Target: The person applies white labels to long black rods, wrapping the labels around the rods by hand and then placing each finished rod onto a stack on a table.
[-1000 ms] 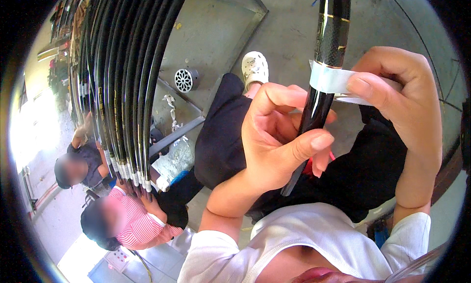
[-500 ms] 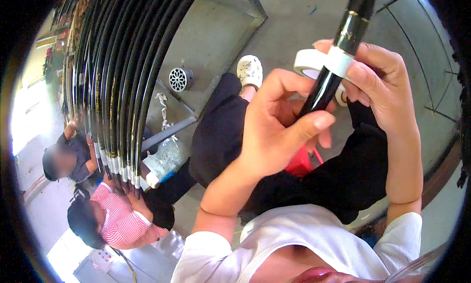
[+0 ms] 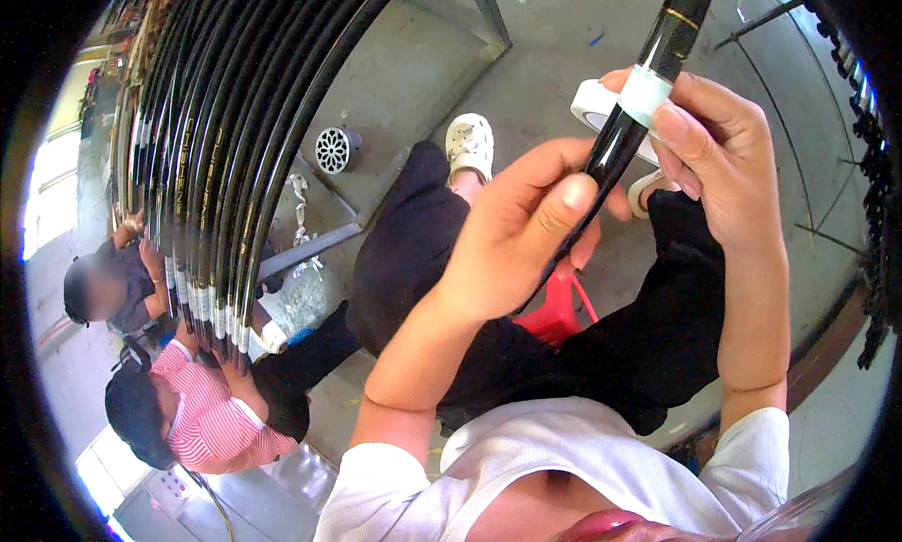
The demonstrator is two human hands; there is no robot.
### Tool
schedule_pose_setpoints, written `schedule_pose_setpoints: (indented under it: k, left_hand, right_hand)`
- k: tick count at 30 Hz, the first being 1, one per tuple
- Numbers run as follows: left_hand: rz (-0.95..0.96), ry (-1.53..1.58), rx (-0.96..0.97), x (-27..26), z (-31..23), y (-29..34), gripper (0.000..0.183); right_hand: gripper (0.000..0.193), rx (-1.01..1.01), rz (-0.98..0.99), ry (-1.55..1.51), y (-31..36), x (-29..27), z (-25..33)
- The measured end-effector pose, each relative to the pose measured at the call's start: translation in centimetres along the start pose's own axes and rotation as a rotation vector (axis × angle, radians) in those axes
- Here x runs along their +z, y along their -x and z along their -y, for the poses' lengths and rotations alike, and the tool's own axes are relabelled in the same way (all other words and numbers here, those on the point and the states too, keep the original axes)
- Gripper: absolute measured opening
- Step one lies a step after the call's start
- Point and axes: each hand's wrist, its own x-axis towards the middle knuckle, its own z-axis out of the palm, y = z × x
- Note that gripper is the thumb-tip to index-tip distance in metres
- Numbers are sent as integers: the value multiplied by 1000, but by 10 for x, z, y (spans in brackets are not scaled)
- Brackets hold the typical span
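Note:
A glossy black rod [image 3: 617, 140] with a gold ring slants from the upper edge down toward my lap. My left hand [image 3: 512, 237] is closed round its lower part, thumb lying along the top. A band of white tape [image 3: 645, 93] circles the rod just above that grip. Partly hidden behind the rod is a roll of white tape [image 3: 590, 99], held in the fingers of my right hand [image 3: 723, 157]. The right thumb presses beside the band's edge, while the fingertips behind the rod are partly out of sight.
Many similar black rods [image 3: 254, 119] with white-banded ends hang in a row at the left. Two people sit beyond them, one in a striped shirt [image 3: 221, 410]. A red stool [image 3: 554, 312] shows between my legs; a round vented metal piece [image 3: 336, 150] stands by a metal frame [image 3: 315, 246].
The rod has shifted slightly, and the left hand sits a little lower and to the left with its thumb now along the rod. The right hand still holds the tape roll by the band.

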Motion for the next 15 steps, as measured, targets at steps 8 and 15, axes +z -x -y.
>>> schedule_pose_setpoints:
  k: [8,15]
  left_hand:
    - [148,69,-139,-6,-5,5,52]
    - [-203,-342,229,0,14,4,44]
  right_hand:
    - [30,-79,43,-69,2,-2,3]
    - [28,-23,-110,81,0,8,6]
